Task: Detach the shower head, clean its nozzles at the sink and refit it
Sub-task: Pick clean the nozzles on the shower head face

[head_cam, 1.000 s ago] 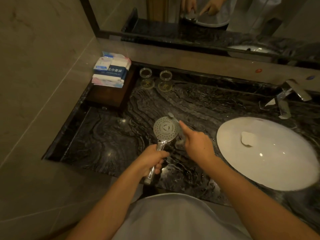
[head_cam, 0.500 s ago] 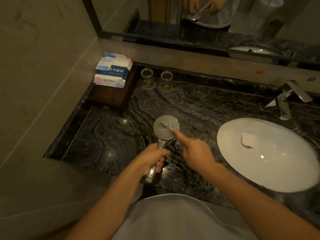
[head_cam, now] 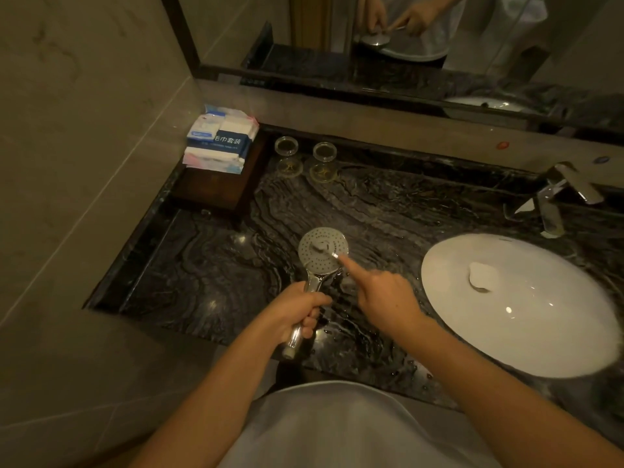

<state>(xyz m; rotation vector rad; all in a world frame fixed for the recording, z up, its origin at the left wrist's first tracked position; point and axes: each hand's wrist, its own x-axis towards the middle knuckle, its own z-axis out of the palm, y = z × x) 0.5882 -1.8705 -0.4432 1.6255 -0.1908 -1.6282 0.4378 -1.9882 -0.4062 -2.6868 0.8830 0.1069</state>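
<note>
A chrome shower head point(head_cam: 322, 253) is held over the dark marble counter point(head_cam: 202, 265), its round nozzle face turned up toward me. My left hand point(head_cam: 299, 315) grips its handle from below. My right hand point(head_cam: 381, 298) holds a small toothbrush point(head_cam: 324, 249), index finger stretched along its shaft, and the brush head lies across the middle of the nozzle face. The white oval sink point(head_cam: 526, 332) sits to the right of both hands, with a pale stopper point(head_cam: 479, 276) in its bowl.
A chrome faucet point(head_cam: 553, 201) stands behind the sink. Two upturned glasses point(head_cam: 305, 160) and a wooden tray point(head_cam: 216, 187) bearing packaged towels point(head_cam: 219, 143) stand at the back left. A mirror point(head_cam: 405, 38) runs along the back wall; a tiled wall closes the left side.
The brush has moved left from the head's right rim onto the middle of the nozzle face. The shower head stays in my left hand, almost unmoved.
</note>
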